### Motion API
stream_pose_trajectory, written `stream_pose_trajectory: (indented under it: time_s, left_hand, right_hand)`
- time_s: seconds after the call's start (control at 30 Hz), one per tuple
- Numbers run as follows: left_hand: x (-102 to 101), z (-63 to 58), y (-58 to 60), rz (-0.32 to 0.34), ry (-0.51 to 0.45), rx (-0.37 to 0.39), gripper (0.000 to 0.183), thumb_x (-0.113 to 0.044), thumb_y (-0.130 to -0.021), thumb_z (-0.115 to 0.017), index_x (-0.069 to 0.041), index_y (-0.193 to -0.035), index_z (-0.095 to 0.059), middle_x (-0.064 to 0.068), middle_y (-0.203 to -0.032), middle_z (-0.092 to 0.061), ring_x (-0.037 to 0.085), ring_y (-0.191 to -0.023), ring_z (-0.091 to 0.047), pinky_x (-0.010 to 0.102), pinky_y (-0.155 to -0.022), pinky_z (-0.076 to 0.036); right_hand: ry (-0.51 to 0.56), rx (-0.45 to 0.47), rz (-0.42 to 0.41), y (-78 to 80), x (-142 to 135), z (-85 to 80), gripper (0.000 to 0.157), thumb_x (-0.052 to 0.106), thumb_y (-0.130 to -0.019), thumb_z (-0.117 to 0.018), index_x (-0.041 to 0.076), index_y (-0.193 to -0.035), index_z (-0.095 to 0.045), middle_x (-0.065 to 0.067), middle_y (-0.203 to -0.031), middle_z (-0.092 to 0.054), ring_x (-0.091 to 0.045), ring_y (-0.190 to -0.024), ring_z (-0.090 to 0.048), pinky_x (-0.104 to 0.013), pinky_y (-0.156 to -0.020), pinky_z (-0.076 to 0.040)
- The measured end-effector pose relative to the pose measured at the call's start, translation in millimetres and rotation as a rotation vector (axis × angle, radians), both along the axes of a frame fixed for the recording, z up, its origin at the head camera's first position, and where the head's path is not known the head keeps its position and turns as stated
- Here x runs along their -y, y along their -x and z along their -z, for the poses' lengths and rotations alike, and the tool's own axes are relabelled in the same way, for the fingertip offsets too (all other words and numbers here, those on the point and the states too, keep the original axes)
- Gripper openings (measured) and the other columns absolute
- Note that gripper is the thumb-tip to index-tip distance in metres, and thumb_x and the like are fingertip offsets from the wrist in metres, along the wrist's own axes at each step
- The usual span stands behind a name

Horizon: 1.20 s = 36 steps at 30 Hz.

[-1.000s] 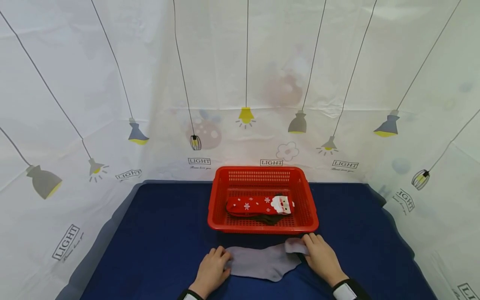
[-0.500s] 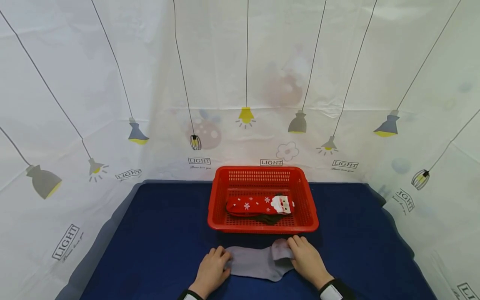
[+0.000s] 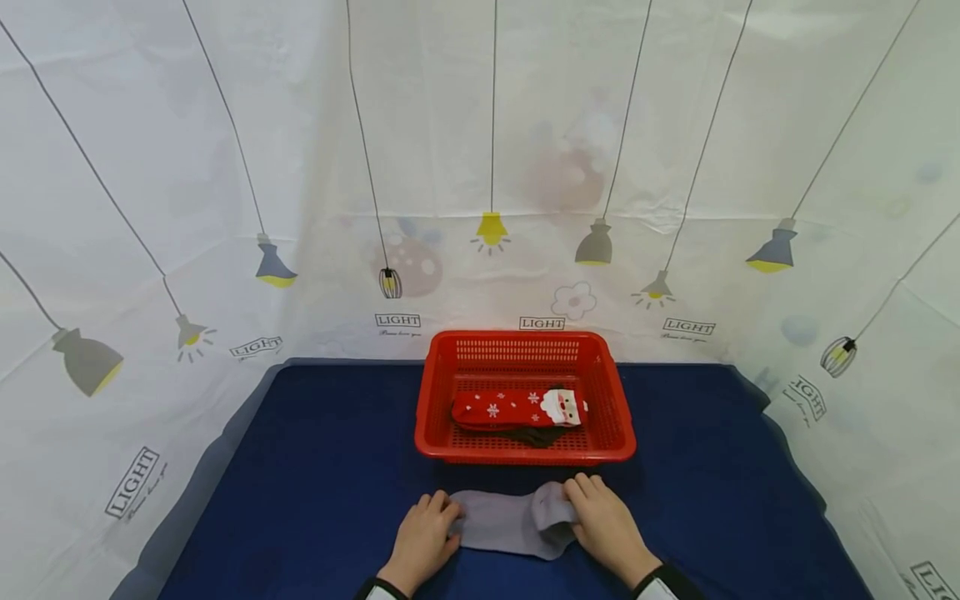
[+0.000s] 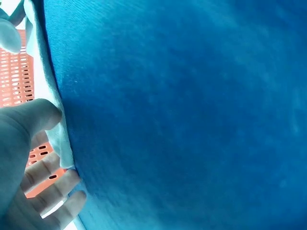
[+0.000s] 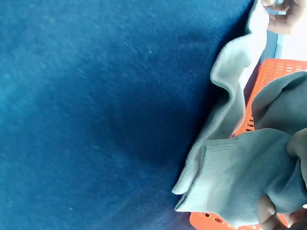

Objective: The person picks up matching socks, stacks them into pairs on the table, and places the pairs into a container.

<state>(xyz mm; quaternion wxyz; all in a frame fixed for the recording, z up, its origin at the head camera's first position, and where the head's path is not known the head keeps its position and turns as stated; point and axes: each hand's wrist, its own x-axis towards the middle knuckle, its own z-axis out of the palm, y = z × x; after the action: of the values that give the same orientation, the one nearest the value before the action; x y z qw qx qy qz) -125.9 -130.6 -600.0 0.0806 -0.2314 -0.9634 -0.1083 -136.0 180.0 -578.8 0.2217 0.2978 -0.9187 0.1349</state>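
A grey sock [image 3: 498,525] lies lengthwise on the dark blue cloth, in front of the red basket. My left hand [image 3: 422,540] holds its left end, thumb on the near edge. At the other end my right hand [image 3: 611,532] pinches the sock's end, which is lifted and folded back toward the left over the rest. In the right wrist view the raised grey fabric [image 5: 240,172] shows layered edges, with my fingertips on its right side. The left wrist view shows my thumb [image 4: 45,115] against the sock's edge.
Just beyond the sock stands a red plastic basket [image 3: 525,457]. Inside it lie a red sock [image 3: 504,408] with snowflakes and a Santa face, and dark fabric [image 3: 542,437] under it. A white sheet [image 3: 450,125] printed with lamps hangs around the blue cloth [image 3: 315,467].
My right hand has moved left with the sock's end, folding it further over the middle of the sock. My left hand has stayed at the left end.
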Motion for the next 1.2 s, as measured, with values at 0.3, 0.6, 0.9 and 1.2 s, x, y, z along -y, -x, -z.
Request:
stream_pose_trajectory:
  time_s: [0.3, 0.6, 0.9, 1.2]
  left_hand:
    - [-7.5, -6.0, -1.5, 0.024, 0.04, -0.095, 0.028, -0.022, -0.071, -0.091, -0.018, -0.087, -0.069, -0.001, -0.09, -0.056, 0.018, -0.08, -0.052, 0.033, -0.068, -0.044]
    - [-23.5, -9.6, -7.1, 0.128, -0.045, -0.224, 0.028, -0.019, -0.067, -0.09, -0.019, -0.084, -0.068, -0.003, -0.086, -0.055, 0.018, -0.078, -0.052, 0.031, -0.064, -0.043]
    - [-35.2, -6.6, -17.9, 0.177, -0.075, -0.088, 0.025, -0.02, -0.075, -0.089, -0.019, -0.089, -0.068, -0.005, -0.088, -0.053, 0.015, -0.082, -0.052, 0.031, -0.072, -0.048]
    - [-49.1, -10.6, -20.1, 0.182, -0.096, -0.11, 0.031, -0.022, -0.075, -0.089, -0.016, -0.1, -0.071, -0.003, -0.094, -0.059, 0.016, -0.086, -0.057, 0.032, -0.077, -0.049]
  right_hand:
    - [-0.019, -0.009, -0.023, -10.3, 1.0, 9.9, 0.05, -0.006, -0.051, -0.08, 0.013, -0.089, -0.054, 0.001, -0.085, -0.047, -0.018, -0.074, -0.048, -0.033, -0.063, -0.045]
    - [-0.03, 0.041, -0.03, -25.3, 1.2, 26.1, 0.047, -0.002, -0.057, -0.083, 0.016, -0.089, -0.054, 0.004, -0.083, -0.044, -0.015, -0.071, -0.044, -0.026, -0.057, -0.036]
    - [-0.102, 0.198, -0.038, -32.9, -1.4, 27.4, 0.046, 0.012, -0.065, -0.091, 0.019, -0.094, -0.056, 0.004, -0.09, -0.046, -0.015, -0.077, -0.043, -0.027, -0.06, -0.036]
    - [-0.017, 0.119, -0.019, -35.3, -10.9, 22.6, 0.033, 0.042, -0.082, -0.084, 0.022, -0.1, -0.064, 0.006, -0.097, -0.053, -0.012, -0.081, -0.049, -0.026, -0.06, -0.038]
